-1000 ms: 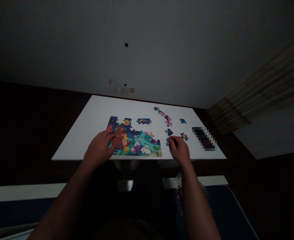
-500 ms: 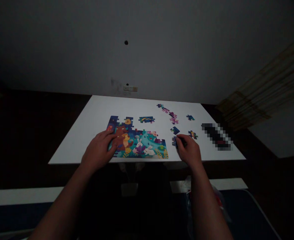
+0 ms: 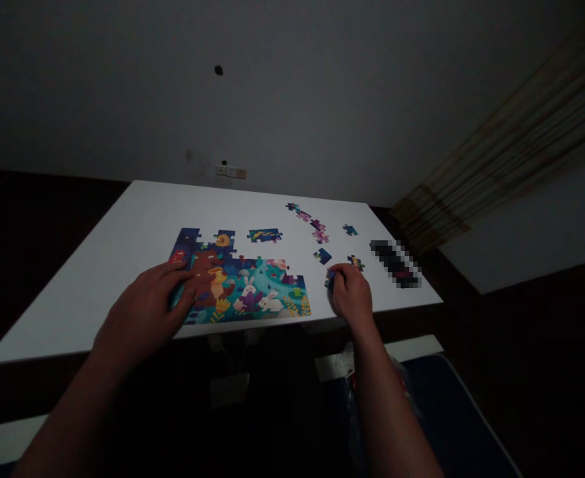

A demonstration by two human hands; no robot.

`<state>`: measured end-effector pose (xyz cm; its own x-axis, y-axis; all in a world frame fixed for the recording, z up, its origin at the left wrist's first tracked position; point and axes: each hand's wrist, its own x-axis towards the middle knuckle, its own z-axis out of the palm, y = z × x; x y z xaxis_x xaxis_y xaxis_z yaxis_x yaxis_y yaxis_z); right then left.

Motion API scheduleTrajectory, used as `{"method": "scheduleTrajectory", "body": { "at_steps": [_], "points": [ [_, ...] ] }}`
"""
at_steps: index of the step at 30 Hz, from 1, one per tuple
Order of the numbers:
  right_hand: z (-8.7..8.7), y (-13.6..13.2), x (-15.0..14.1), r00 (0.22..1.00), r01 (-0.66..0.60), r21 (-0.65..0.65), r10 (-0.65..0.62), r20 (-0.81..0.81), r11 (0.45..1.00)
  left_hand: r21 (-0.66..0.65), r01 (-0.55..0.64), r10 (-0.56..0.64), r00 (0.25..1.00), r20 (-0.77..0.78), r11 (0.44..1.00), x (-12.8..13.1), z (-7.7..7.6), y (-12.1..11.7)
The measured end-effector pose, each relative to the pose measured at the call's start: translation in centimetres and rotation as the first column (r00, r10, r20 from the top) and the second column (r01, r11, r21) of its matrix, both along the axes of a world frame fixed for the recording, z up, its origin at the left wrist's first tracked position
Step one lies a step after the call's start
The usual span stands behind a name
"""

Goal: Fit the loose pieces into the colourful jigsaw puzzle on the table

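Observation:
A partly joined jigsaw puzzle (image 3: 237,285) with a bear and white rabbits lies along the table's near edge. My left hand (image 3: 147,302) rests flat over its left side, fingers stretched out and covering part of the picture. To the right of the puzzle, my right hand (image 3: 350,292) pinches a dark blue puzzle piece (image 3: 329,279) between thumb and fingers, close to the tabletop. Just beyond that hand lies a loose blue piece (image 3: 323,255). Another loose piece with yellow on it (image 3: 356,263) sits right behind my knuckles, partly hidden.
The white table (image 3: 97,239) stands against a grey wall. On it are a joined dark blue strip (image 3: 265,236), a chain of pink pieces (image 3: 317,227), a single piece (image 3: 350,230) and a blurred-out dark object (image 3: 396,264). A plastic bag (image 3: 352,372) lies near my right forearm.
The camera view has turned to the right, so the table appears shifted left. My left hand stays on the puzzle, and my right hand still pinches the piece, turned slightly.

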<state>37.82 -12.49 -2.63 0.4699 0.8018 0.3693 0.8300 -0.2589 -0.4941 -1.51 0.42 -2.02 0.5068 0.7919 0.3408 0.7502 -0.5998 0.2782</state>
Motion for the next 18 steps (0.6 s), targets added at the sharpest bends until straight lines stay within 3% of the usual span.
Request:
{"method": "scheduleTrajectory", "body": {
  "at_steps": [18],
  "points": [
    [-0.16,0.13,-0.19,0.994,-0.025,-0.035,0.029,0.11,0.999,0.023,0.007,-0.007,1.0,-0.012,1.0,-0.17,-0.41,0.22]
  ]
}}
